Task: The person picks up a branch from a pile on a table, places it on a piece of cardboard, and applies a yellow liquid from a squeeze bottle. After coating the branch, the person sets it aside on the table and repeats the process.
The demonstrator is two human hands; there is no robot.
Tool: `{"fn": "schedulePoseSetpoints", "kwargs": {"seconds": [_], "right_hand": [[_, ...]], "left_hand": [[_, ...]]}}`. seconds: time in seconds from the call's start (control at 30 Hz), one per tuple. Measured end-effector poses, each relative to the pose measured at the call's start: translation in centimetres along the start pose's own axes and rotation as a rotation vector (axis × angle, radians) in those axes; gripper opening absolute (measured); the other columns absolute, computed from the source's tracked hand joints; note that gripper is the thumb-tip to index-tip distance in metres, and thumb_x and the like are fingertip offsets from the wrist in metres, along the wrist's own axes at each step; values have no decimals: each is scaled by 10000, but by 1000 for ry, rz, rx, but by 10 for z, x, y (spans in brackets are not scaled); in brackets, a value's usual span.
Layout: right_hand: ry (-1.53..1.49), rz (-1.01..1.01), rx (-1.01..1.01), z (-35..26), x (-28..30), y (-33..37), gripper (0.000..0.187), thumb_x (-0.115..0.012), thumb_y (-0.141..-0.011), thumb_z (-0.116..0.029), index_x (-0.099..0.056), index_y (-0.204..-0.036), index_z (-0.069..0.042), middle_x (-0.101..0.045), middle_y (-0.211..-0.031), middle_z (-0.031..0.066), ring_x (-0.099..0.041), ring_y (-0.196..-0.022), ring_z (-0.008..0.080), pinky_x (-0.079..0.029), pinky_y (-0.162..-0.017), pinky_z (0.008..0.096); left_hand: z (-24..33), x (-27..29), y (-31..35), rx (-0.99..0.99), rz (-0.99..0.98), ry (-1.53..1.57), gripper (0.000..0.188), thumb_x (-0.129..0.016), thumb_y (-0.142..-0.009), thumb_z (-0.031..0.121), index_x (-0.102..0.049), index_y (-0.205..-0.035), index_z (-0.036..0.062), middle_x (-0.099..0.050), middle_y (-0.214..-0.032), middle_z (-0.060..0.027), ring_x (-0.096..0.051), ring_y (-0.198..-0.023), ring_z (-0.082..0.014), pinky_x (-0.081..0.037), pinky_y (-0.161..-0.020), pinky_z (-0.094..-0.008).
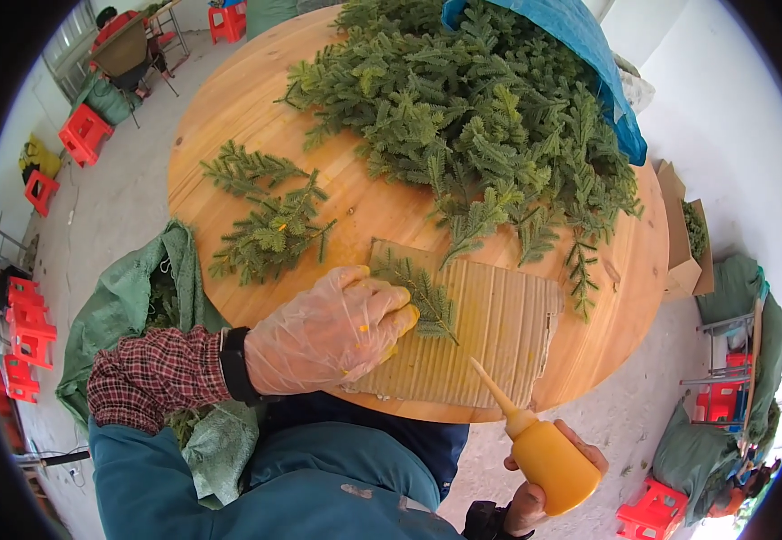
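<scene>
My left hand, in a clear plastic glove with yellow smears, is closed at the fingertips on a small green fir sprig. The sprig's bare stem end points right, over a piece of corrugated cardboard on the round wooden table. My bare right hand grips a yellow squeeze bottle off the table's near edge. The bottle tilts, and its long nozzle points up-left toward the stem end, with a gap between them. How my left fingertips meet the sprig is partly hidden.
A large heap of fir branches spills from a blue bag at the back. Some loose sprigs lie at the left. A green sack stands beside my left arm. Red stools and a cardboard box surround the table.
</scene>
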State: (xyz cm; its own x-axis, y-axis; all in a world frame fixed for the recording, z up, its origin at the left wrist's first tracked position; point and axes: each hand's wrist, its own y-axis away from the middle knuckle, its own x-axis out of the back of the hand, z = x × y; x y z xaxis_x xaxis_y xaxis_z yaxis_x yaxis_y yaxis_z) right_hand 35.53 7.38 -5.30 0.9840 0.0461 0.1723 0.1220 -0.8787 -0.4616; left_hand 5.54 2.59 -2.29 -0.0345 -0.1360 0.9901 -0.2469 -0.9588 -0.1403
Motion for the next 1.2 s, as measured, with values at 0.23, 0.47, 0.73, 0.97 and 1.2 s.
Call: {"fn": "schedulePoseSetpoints", "kwargs": {"seconds": [0.23, 0.47, 0.73, 0.97, 1.2], "right_hand": [[-82, -48, -79, 13, 20, -2, 878, -671, -811, -677, -438, -1247, 49, -605, -1098, 223, -582, -611, 227, -479, -559, 302], [-150, 100, -81, 21, 23, -9, 855, -678, -827, -635, -414, -1306, 21, -607, -1132, 214, -615, -690, 247, -497, -574, 306], [-201, 46, -133, 19, 17, -18, 814, -683, -844, -584, -409, -1324, 15, -600, -1182, 223, -634, -725, 265, -520, -595, 305], [-178, 46, -122, 17, 15, -20, 819, -682, -844, -589, -410, -1321, 19, -602, -1177, 226, -630, -709, 263, -519, -591, 306], [-163, 93, -120, 26, 19, -19, 827, -687, -841, -591, -408, -1323, 20, -605, -1160, 223, -626, -695, 254, -520, -582, 313]], "left_hand": [[-6, -5, -28, 3, 168, -102, 381, -579, -881, 206, -591, -1233, 63, -594, -1157, -91, -575, -1100, -223, -397, -1035, -422], [-34, 32, -13, -12, 337, -413, 264, -557, -865, 150, -578, -1122, 94, -600, -982, -76, -605, -986, -226, -419, -999, -445], [-157, 40, 46, 450, -123, -114, 238, -616, -830, 266, -622, -830, 28, -615, -843, -172, -632, -829, -327, -512, -789, -428], [-226, 8, 0, 758, 110, 325, 392, -649, -855, 412, -689, -946, 32, -665, -880, -168, -641, -834, -307, -493, -715, -407], [-230, 3, -16, 886, 43, 249, 426, -690, -777, 397, -698, -987, 27, -692, -972, -185, -661, -922, -312, -506, -807, -373]]}}
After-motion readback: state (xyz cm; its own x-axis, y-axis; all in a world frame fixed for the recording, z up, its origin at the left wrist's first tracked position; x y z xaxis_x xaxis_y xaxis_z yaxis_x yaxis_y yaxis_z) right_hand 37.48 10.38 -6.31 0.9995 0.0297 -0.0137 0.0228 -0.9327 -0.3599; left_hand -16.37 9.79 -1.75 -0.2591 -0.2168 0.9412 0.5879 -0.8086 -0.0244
